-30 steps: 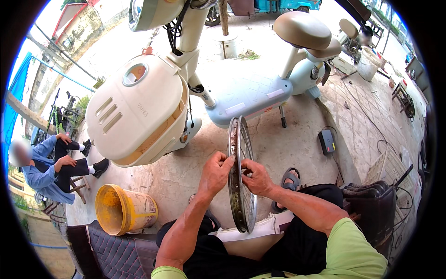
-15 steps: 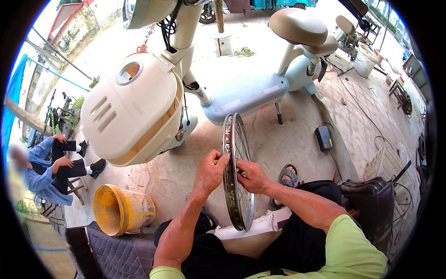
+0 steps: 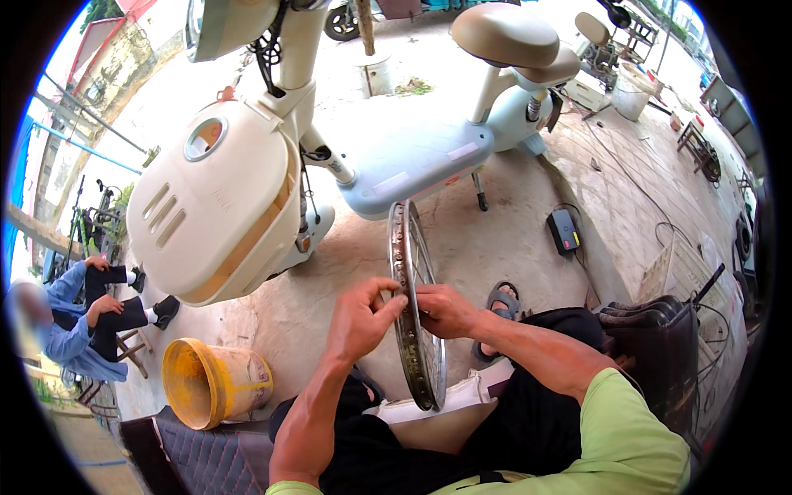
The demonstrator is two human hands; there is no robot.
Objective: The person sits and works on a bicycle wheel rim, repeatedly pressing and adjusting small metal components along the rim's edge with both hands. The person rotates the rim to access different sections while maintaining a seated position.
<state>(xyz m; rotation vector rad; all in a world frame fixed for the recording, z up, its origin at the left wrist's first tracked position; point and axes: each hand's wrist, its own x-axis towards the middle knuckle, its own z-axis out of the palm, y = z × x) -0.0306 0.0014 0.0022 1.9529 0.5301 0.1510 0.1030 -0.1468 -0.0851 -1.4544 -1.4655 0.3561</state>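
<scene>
Currently, your left hand (image 3: 359, 320) is bending thumb and forefinger close together at the outer face of the spoked rim (image 3: 407, 355); your right hand (image 3: 446, 311) is curling its fingers at the spoke side. Whether either is pinching anything, I cannot tell. The rim is standing upright between your legs, overlapping the far edge of a pale pad (image 3: 437, 431). Beyond, a scooter (image 3: 412, 169) is standing.

From where I stand, the wheel (image 3: 410, 355) is between the worker's left hand (image 3: 361, 320) and right hand (image 3: 450, 311). The scooter (image 3: 412, 175) stands ahead on the ground (image 3: 330, 285). Leftward sits a bucket (image 3: 250, 381), with someone (image 3: 76, 307) seated on a stool (image 3: 132, 351) beyond; rightward, past a sandal (image 3: 503, 301), lies a box (image 3: 565, 232).
</scene>
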